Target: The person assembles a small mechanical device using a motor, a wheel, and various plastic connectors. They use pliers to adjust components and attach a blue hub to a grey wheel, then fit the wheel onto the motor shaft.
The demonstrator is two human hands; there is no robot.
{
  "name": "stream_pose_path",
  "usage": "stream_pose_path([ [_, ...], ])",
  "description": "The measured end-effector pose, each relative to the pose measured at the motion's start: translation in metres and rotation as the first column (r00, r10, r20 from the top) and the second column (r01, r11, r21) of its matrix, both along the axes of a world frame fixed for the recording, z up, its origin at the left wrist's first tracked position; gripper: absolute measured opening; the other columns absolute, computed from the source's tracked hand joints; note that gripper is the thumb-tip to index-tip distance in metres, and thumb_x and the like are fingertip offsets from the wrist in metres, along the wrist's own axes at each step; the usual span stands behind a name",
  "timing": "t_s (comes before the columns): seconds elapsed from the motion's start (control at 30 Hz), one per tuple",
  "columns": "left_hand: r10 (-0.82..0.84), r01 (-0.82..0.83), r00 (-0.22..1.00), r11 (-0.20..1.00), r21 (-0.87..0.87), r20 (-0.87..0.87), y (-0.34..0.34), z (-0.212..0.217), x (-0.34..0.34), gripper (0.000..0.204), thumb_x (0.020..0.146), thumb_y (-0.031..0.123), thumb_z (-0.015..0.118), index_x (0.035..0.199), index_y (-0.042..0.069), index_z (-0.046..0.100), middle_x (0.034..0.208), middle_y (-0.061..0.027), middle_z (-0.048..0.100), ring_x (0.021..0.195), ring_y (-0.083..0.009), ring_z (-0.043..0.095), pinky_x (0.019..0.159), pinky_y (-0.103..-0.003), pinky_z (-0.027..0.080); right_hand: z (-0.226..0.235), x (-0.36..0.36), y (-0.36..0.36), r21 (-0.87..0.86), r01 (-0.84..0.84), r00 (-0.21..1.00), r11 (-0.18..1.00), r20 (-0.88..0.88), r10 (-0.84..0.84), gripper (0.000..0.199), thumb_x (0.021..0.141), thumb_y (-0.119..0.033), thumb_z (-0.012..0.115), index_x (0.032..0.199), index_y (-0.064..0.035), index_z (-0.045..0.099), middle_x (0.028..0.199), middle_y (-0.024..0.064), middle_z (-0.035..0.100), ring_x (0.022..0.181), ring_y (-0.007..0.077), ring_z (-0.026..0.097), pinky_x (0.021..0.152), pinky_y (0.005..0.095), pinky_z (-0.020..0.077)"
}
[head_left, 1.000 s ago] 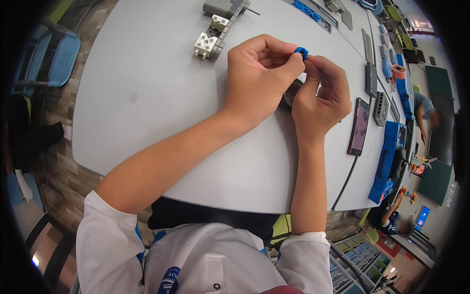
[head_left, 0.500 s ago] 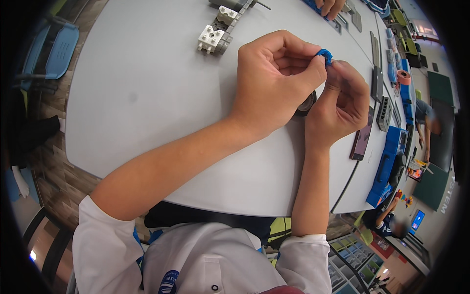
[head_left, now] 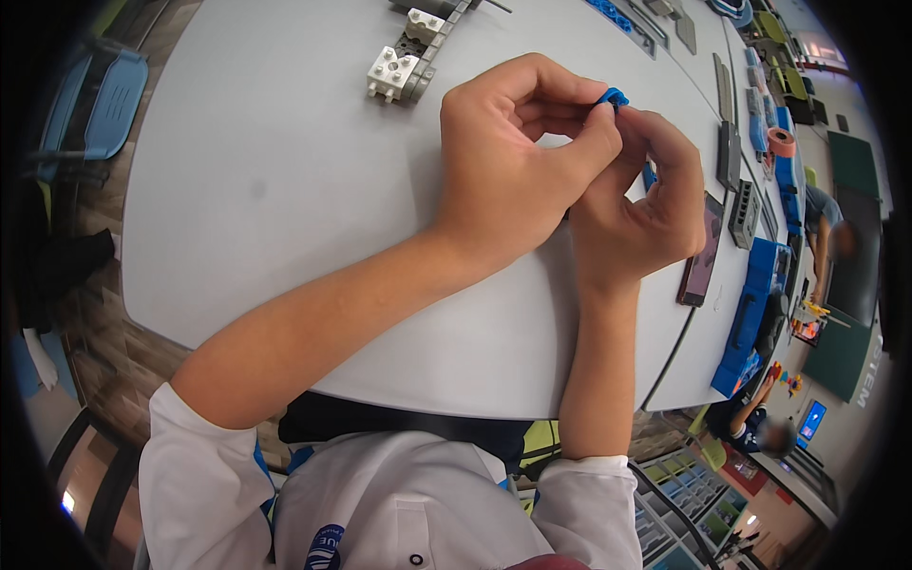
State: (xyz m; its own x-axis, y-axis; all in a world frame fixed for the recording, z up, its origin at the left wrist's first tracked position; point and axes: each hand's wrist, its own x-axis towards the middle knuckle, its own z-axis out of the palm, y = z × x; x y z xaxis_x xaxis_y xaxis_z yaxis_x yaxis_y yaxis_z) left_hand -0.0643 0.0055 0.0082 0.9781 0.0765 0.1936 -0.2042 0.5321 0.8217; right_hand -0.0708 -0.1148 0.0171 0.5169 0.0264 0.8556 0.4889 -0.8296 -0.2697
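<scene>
Above the white table, my left hand (head_left: 513,152) pinches a small blue building piece (head_left: 616,97) between thumb and forefinger. From the other side, the fingertips of my right hand (head_left: 641,204) are closed on the same piece; its exact shape is mostly hidden by the fingers. A second bit of blue (head_left: 650,175) shows between the curled fingers of my right hand, too little of it to name. To the far left of my hands lies a grey and white brick assembly (head_left: 407,65) with studs and pegs, apart from both hands.
A phone (head_left: 700,252) lies right of my right hand, with a grey slotted block (head_left: 744,214) beyond it. A blue case (head_left: 750,323) stands along the right side. Long grey parts (head_left: 727,152) and a pink tape roll (head_left: 781,142) are farther back. Two people are at the right.
Both my hands have shifted a little left with the blue piece, which has turned. A dark round part under them is now covered. Another person's hand has left the top edge.
</scene>
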Motion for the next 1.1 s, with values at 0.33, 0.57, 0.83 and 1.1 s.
stream_pose_path([
  [0.33, -0.075, 0.065, 0.990, 0.994, -0.084, -0.120, 0.004, -0.001, 0.000, 0.016, 0.101, 0.000, 0.079, 0.115, -0.006, 0.074, 0.110, -0.0132, 0.081, 0.101, -0.0154, 0.079, 0.089, -0.027, 0.064, -0.009, 0.002, 0.002, 0.349, -0.114, 0.980, 0.930, -0.115, 0.163, 0.029, 0.083, 0.024, 0.069, 0.101, 0.0031, 0.075, 0.095, 0.0109, 0.080, 0.086, 0.0190, 0.080, 0.082, 0.0283, 0.0641],
  [0.57, -0.113, 0.068, 0.965, 0.979, -0.190, -0.238, 0.003, -0.002, 0.000, 0.016, 0.101, 0.003, 0.079, 0.115, -0.005, 0.075, 0.110, -0.0120, 0.081, 0.103, -0.0155, 0.079, 0.090, -0.028, 0.063, -0.016, 0.008, 0.000, 0.309, -0.130, 0.982, 0.942, -0.094, 0.166, 0.031, 0.081, 0.026, 0.069, 0.102, 0.0030, 0.075, 0.094, 0.0109, 0.080, 0.085, 0.0189, 0.079, 0.078, 0.0282, 0.0641],
  [0.83, -0.054, 0.045, 0.990, 0.996, -0.073, -0.132, 0.001, -0.002, 0.000, 0.012, 0.101, 0.002, 0.079, 0.111, -0.005, 0.075, 0.107, -0.0120, 0.081, 0.099, -0.0142, 0.078, 0.089, -0.028, 0.063, -0.002, 0.000, 0.004, 0.026, 0.024, 0.997, 0.999, -0.075, -0.022, 0.027, 0.084, 0.023, 0.070, 0.098, 0.0004, 0.075, 0.093, 0.0099, 0.080, 0.084, 0.0196, 0.080, 0.074, 0.0289, 0.0629],
  [1.1, -0.042, 0.042, 0.989, 0.999, -0.003, -0.142, 0.004, -0.001, 0.008, 0.015, 0.099, 0.002, 0.079, 0.110, -0.007, 0.074, 0.100, -0.0119, 0.081, 0.096, -0.0154, 0.080, 0.085, -0.028, 0.065, 0.010, 0.000, -0.005, 0.620, 0.024, 0.838, 0.784, -0.441, 0.323, 0.016, 0.092, 0.009, 0.081, 0.107, 0.0034, 0.078, 0.099, 0.0109, 0.082, 0.090, 0.0179, 0.080, 0.085, 0.0294, 0.0636],
])
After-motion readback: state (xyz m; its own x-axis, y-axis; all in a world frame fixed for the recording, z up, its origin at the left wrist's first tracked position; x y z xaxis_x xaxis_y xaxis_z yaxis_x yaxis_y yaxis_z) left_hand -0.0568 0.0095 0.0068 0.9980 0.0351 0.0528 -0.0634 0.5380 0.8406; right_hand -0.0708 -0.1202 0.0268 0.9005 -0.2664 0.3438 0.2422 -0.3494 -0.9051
